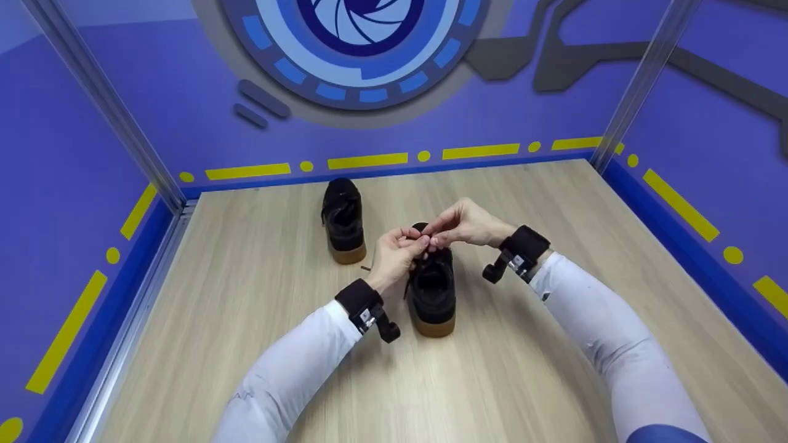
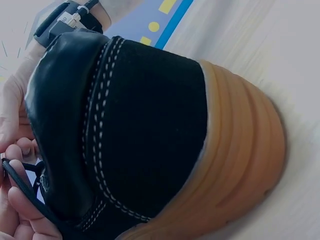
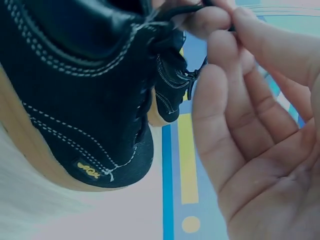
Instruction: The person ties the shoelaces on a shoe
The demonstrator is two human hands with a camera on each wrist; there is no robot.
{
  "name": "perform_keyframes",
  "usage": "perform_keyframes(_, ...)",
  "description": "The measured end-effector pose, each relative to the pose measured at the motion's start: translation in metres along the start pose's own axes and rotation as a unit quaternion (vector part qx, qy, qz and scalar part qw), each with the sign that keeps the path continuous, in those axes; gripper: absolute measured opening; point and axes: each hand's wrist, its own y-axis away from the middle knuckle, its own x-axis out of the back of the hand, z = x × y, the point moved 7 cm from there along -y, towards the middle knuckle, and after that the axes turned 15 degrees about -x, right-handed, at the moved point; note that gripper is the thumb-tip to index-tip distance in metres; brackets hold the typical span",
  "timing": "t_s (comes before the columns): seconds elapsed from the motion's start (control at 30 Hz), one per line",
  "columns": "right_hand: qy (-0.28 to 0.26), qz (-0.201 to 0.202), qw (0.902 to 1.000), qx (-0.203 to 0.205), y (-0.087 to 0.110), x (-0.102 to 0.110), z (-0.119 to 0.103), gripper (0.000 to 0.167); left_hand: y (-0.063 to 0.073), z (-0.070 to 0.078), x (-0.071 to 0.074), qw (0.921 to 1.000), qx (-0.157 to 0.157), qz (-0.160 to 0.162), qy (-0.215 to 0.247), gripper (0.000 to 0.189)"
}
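Observation:
A black shoe (image 1: 433,301) with a tan sole stands on the table, its heel toward me. Above its laced front both hands meet, fingertips close together. My left hand (image 1: 394,255) pinches the black shoelace (image 2: 24,185), which runs across its fingers in the left wrist view. From the right side my right hand (image 1: 465,224) pinches the shoelace too, thumb against forefinger; its other fingers are bent in the right wrist view. The knot area is largely hidden behind the fingers.
A second black shoe (image 1: 345,221) stands farther back to the left, toe toward the back wall; its lace is tied in the right wrist view. Blue printed walls (image 1: 369,138) enclose the wooden table (image 1: 246,295) at the back and sides. Each wrist wears a black camera band (image 1: 526,245).

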Motion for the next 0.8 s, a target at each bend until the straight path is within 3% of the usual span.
perform_keyframes(0.4,0.028,-0.011,0.9989,0.037,-0.001,-0.003,-0.001,0.02,-0.005,0.002,0.0,0.9988,-0.014,-0.045,0.015,0.02)
perform_keyframes(0.5,0.039,-0.005,0.9983,0.044,0.0,-0.002,-0.003,0.015,-0.006,0.004,0.0,0.998,-0.018,-0.061,-0.003,0.015)
perform_keyframes(0.6,0.05,0.016,0.9978,0.041,0.0,0.001,-0.003,0.011,-0.01,0.012,0.003,0.9945,-0.06,-0.069,-0.051,0.01)
perform_keyframes(0.63,0.055,0.022,0.9975,0.039,0.0,0.001,-0.003,0.01,-0.011,0.016,0.005,0.9907,-0.081,-0.073,-0.082,0.011)
perform_keyframes(0.7,0.057,0.032,0.9971,0.038,0.0,0.002,-0.002,0.01,-0.014,0.024,0.009,0.9739,-0.124,-0.084,-0.17,0.011)
perform_keyframes(0.73,0.053,0.035,0.9973,0.039,0.001,0.003,-0.001,0.009,-0.014,0.028,0.011,0.9603,-0.139,-0.091,-0.224,0.011)
perform_keyframes(0.8,0.038,0.035,0.9979,0.039,0.002,0.003,0.0,0.01,-0.014,0.033,0.014,0.9239,-0.149,-0.107,-0.336,0.011)
